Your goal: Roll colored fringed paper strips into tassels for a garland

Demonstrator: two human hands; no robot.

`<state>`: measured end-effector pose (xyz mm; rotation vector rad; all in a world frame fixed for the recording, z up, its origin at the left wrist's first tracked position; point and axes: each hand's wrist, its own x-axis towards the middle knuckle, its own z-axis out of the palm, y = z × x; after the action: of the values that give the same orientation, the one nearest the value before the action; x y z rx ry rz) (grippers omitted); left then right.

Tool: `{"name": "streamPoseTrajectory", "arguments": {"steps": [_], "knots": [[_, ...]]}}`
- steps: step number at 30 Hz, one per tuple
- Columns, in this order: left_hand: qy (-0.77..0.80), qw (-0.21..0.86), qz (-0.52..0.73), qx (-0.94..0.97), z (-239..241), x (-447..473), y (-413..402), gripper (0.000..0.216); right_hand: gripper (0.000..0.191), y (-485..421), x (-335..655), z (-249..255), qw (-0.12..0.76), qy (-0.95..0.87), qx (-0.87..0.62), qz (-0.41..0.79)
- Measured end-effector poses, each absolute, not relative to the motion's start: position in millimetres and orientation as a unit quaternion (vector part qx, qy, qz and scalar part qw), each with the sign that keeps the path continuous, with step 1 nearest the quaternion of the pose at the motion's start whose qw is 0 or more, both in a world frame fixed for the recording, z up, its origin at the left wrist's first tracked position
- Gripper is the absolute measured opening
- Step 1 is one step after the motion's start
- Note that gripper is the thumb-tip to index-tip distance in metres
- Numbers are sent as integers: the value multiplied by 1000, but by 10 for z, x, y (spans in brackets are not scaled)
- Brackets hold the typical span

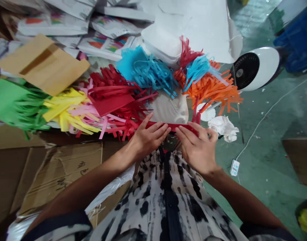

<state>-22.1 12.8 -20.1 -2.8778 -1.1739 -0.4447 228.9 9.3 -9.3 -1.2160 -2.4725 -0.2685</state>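
A narrow roll of red tissue paper [177,127] stretches sideways in front of my body. My left hand [151,138] presses on its left part, fingers laid together over it and thumb raised behind. On its right part, my right hand [200,147] grips with bent fingers. A red fringe hangs from the roll near each hand. Left of my left hand lies a dark red fringed stack of tissue paper [113,100]. Beyond the roll are blue fringed paper [148,70] and orange fringed paper [208,87], with a small light blue tassel [197,72] on the orange.
Green [15,103], yellow [65,107] and pink fringes lie at left, under tan paper [43,63]. White printed packets [53,25] pile up behind. A white fan [261,68], crumpled white paper [224,128] and a power strip [234,167] are at right. Cardboard [65,180] lies lower left.
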Motion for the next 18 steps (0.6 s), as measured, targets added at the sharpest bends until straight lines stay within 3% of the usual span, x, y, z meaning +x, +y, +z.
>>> {"name": "streamPoseTrajectory", "arguments": {"steps": [8,13,15,18], "knots": [[-449,6,-143,-882,-99,-760,35,42,26,147,2207,-181,194,-878,-433,-70],[-536,63,-290,-790,170,-868,14,24,19,168,2178,-174,223,-866,-442,-73],[-507,56,-314,-801,178,-679,22,30,20,175,2166,-175,217,-867,-444,-67],[-425,-9,-249,-870,26,-319,54,37,23,182,2173,-157,197,-872,-444,-61]]}}
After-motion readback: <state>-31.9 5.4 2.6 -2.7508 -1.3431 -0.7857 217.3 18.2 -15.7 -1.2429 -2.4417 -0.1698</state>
